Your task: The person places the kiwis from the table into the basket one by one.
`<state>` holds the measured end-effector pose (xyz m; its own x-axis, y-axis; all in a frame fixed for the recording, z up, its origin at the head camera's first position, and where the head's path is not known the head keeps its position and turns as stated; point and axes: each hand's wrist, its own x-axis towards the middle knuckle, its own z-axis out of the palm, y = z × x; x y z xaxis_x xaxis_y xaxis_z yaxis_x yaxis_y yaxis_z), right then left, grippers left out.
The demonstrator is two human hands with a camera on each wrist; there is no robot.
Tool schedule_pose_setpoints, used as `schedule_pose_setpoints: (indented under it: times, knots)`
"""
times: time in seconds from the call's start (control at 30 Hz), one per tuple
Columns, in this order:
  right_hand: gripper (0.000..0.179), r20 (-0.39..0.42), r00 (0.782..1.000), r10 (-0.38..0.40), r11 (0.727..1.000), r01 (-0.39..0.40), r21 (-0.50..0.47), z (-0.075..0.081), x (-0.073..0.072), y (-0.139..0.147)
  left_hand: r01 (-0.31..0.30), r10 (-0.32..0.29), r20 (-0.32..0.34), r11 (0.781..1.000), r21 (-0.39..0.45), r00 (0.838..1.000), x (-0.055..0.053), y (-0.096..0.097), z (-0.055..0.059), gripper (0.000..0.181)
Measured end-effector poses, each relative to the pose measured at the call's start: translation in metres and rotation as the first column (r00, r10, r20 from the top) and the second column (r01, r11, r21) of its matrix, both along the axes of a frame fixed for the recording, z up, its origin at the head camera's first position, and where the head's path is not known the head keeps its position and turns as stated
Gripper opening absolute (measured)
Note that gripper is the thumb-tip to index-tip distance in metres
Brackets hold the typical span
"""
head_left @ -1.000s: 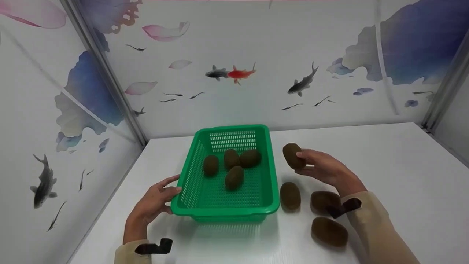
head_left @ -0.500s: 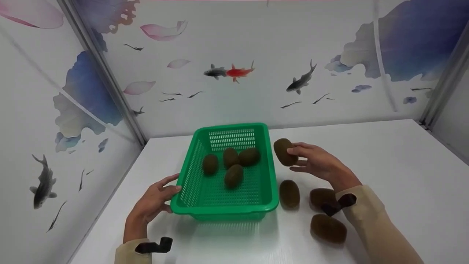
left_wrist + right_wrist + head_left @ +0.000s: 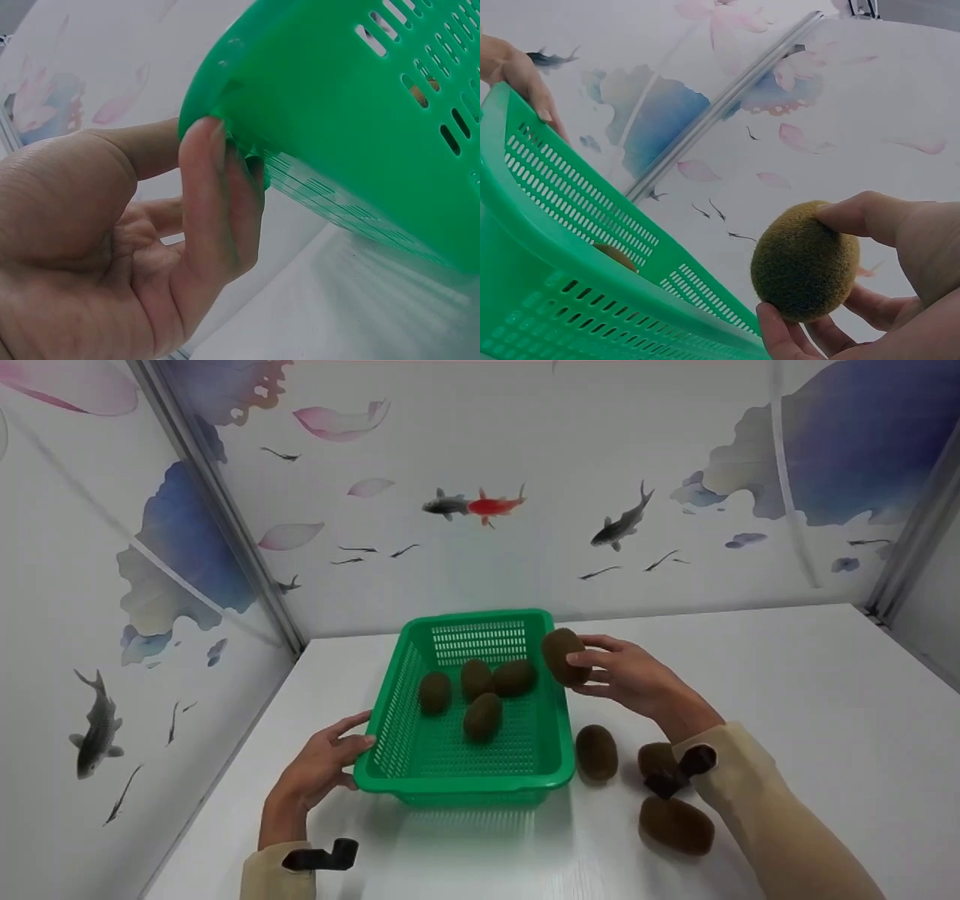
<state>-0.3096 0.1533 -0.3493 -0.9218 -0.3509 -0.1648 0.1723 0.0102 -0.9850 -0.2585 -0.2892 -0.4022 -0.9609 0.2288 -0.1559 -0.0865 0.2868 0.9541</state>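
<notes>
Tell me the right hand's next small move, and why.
Probably shift the held kiwi left, over the middle of the basket: the right hand grips it near the basket's right side, and four more kiwis already lie inside.

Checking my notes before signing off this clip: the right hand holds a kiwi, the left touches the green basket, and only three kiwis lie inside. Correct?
Not three: the head view shows four kiwis lying inside the green basket. The right hand does hold a kiwi and the left hand touches the basket.
</notes>
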Motion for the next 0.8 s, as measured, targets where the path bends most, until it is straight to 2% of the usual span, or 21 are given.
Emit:
schedule_pose_setpoints:
  times: [0.13, 0.43, 0.7, 0.8]
  knots:
    - [0.068, 0.015, 0.999, -0.032, 0.999, 0.032, -0.020, 0.002, -0.001, -0.008, -0.001, 0.001, -0.004, 1.000, -0.005, 1.000, -0.001, 0.001, 0.002, 0.072]
    - [0.073, 0.063, 0.998, -0.015, 1.000, 0.015, 0.000, 0.012, -0.012, -0.035, 0.006, -0.006, 0.008, 1.000, 0.012, 1.000, 0.000, -0.001, 0.001, 0.072]
    - [0.068, 0.075, 0.996, -0.048, 0.993, 0.040, 0.108, 0.013, -0.016, -0.059, 0.006, -0.006, 0.009, 1.000, 0.018, 1.000, 0.000, -0.001, 0.001, 0.072]
    - [0.069, 0.075, 0.997, -0.034, 0.991, 0.024, 0.130, 0.011, -0.015, -0.069, 0.009, -0.009, 0.003, 1.000, 0.015, 1.000, 0.000, -0.002, 0.000, 0.073]
